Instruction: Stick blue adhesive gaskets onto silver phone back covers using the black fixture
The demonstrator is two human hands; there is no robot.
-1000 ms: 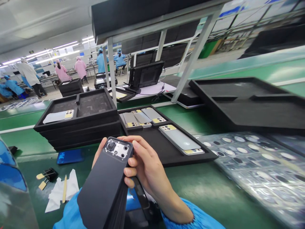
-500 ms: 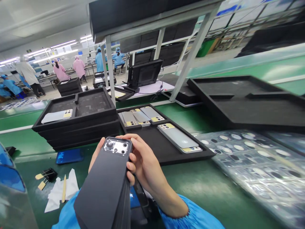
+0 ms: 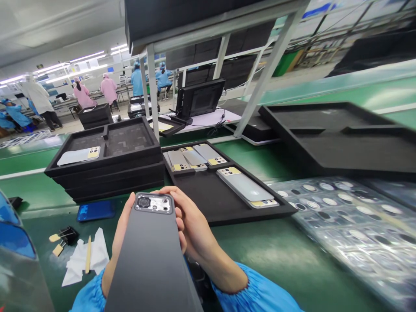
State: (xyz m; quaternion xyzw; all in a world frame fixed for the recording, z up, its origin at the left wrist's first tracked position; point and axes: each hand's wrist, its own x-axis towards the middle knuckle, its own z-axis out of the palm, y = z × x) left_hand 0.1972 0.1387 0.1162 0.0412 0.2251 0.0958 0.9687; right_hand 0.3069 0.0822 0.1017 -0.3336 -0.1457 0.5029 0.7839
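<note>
Holds phone cover in fingers of left hand and right hand; if loosened, could hit near edge of tray.

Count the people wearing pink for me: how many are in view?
2. Beyond the stacked black trays, in the left background, are one person in pink and, just to the right, another person in pink. Others may be hidden.
</note>
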